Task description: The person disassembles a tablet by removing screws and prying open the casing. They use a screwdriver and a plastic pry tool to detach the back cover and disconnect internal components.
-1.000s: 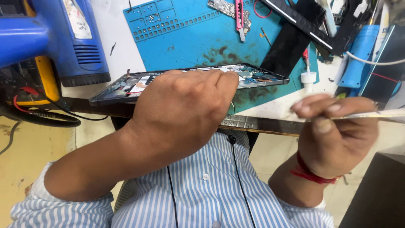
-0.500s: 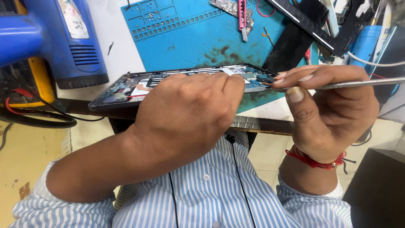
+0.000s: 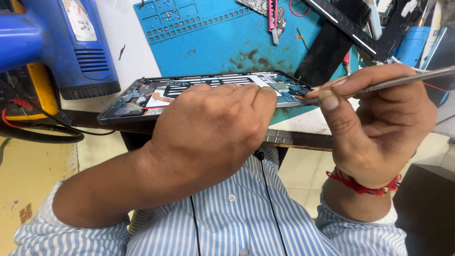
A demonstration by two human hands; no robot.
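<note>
An opened phone [image 3: 208,90], its back cover off and its dark inner boards and pale shields bare, lies flat at the near edge of the blue work mat [image 3: 213,42], partly overhanging the bench edge; the left hand [image 3: 213,128] lies over the phone's near long side, fingers curled shut across its rim and gripping it, the knuckles hiding the middle of the body; the right hand [image 3: 379,118] is just right of the phone, thumb and fingers pinched closed on thin metal tweezers [image 3: 403,80], whose tip touches the phone's right end near a small square component; a red thread bracelet [image 3: 365,186] circles that wrist; left of the phone stands a blue hot-air tool [image 3: 61,42] with a vented base; beyond the phone, on the mat's far side, lie a pink-handled tool [image 3: 272,14] and a long black screen frame [image 3: 341,33]; below the phone shows the person's blue striped shirt [image 3: 237,223].
</note>
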